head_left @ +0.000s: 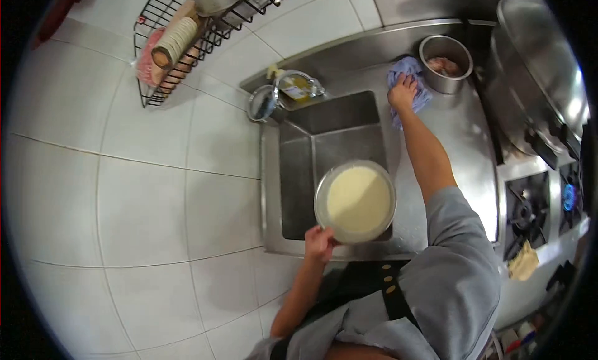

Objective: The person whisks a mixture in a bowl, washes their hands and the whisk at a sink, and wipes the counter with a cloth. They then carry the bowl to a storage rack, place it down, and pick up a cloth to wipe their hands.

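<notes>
My left hand [320,243] grips the rim of a round bowl [321,201], its fingers closed on the near left edge. Pale creamy liquid [358,199] fills much of the bowl, which is over the near right part of the steel sink [324,142]. My right hand [403,92] reaches to the back of the counter and lies on a crumpled blue-purple cloth [418,97], some fingers stretched over it. Just right of the cloth stands a steel pot [446,82] with pinkish pieces inside, apart from the hand.
Large steel pots [529,67] stand at the right, beside a gas stove [529,210] with a blue flame [569,196] lit. A wire rack [168,92] juts from the wall at upper left. Containers [261,102] sit at the sink's back left corner.
</notes>
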`<state>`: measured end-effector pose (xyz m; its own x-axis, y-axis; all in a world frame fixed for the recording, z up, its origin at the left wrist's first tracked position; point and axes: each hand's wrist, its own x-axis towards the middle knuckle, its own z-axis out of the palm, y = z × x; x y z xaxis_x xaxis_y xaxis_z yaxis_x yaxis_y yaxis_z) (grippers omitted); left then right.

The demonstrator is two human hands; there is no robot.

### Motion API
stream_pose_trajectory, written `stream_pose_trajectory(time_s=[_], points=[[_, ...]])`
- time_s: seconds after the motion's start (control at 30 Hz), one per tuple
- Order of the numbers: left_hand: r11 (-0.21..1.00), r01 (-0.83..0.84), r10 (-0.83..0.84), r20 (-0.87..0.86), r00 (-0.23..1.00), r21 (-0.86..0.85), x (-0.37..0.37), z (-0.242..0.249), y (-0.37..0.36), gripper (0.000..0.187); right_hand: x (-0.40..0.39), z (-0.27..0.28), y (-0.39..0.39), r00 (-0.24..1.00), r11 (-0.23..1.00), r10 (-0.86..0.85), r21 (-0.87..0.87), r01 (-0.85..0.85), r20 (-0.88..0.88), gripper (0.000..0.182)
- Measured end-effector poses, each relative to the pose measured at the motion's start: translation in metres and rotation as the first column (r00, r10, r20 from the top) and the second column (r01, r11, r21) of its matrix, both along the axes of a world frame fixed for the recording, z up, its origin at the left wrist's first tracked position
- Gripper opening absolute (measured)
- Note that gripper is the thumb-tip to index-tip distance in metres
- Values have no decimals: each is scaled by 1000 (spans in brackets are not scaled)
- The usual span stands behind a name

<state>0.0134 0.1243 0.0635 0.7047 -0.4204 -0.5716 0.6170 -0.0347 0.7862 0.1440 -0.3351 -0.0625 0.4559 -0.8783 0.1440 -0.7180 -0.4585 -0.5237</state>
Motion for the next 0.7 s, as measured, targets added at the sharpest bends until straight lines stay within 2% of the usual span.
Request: stream_pose_trajectory(time_s=[0.07, 0.1, 0.13, 0.17, 0.27, 0.37, 0.47, 0.5, 0.57, 0.63, 0.7], points=[[986, -124, 125, -2, 992, 114, -3, 22, 10, 27, 48, 1, 0, 995, 995, 92, -42, -90, 48, 59], [969, -183, 187, -6, 982, 165, -7, 30, 13, 28, 73, 10, -4, 840, 868, 492, 208, -451, -229, 43], [966, -220, 223, -4, 975, 136, -9, 33, 19, 27, 107, -22, 16, 804, 803, 595, 51, -594, -1, 34], [963, -250, 252, -5, 968, 105, -11, 37, 23, 26, 136, -55, 35, 700, 729, 684, -137, -671, 205, 26], [957, -279, 279, 9, 960, 76, -8, 49, 26, 20, 127, -6, 60, 689, 688, 724, 30, -725, 27, 20], [957, -270, 267, 49, 963, 101, -1, 41, 52, 19, 79, 24, 10, 817, 807, 577, 167, -566, -21, 22], [969, -224, 223, 28, 975, 105, 5, 43, 51, 23, 12, 17, -12, 901, 901, 433, 39, -431, -32, 25], [976, -196, 195, 23, 981, 96, 7, 44, 45, 24, -19, 9, -8, 923, 915, 384, -121, -384, -25, 27], [988, -138, 137, 23, 990, 67, 11, 45, 30, 29, -87, 10, -9, 958, 948, 268, -150, -281, -103, 28], [997, -73, 72, 14, 997, 26, 18, 40, 19, 31, -156, 1, -30, 990, 998, 60, 21, -57, -131, 24], [999, -50, 50, -1, 999, -13, 18, 44, 2, 33, -230, 33, -42, 953, 993, -112, 0, 116, -283, 33]])
